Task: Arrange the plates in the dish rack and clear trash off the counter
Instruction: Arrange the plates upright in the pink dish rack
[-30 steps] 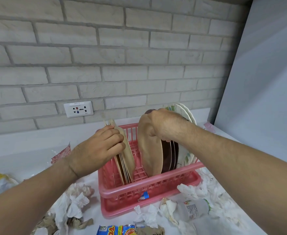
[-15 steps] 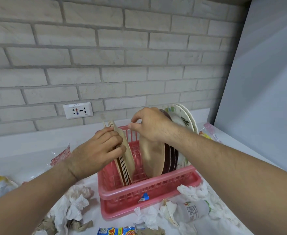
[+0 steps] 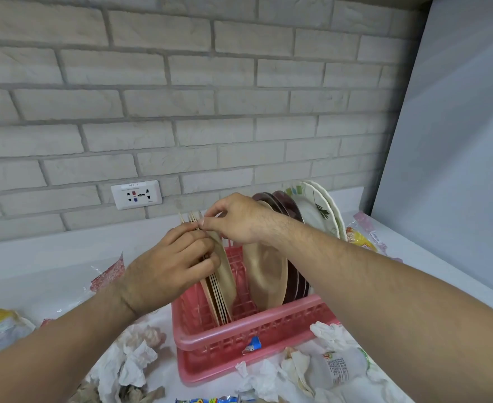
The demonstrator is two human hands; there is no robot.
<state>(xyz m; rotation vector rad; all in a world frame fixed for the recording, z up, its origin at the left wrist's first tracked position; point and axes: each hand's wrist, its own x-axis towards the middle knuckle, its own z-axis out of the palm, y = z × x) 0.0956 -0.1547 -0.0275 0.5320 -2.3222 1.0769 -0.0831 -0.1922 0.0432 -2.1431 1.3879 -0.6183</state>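
You face a wall of pale grey brick [image 3: 198, 100] with darker mortar lines. Low on it, left of centre, sits a white socket plate [image 3: 136, 194] with several outlets. Below the brick runs a plain white upstand [image 3: 50, 251], meeting the white desk [image 3: 30, 283]. To your right a smooth, pale blue-grey panel [image 3: 457, 158] stands upright. Light is soft and even.

Home kitchen, dish rack [image 3: 254, 330], counter [image 3: 50, 271], brick backsplash [image 3: 181, 112]
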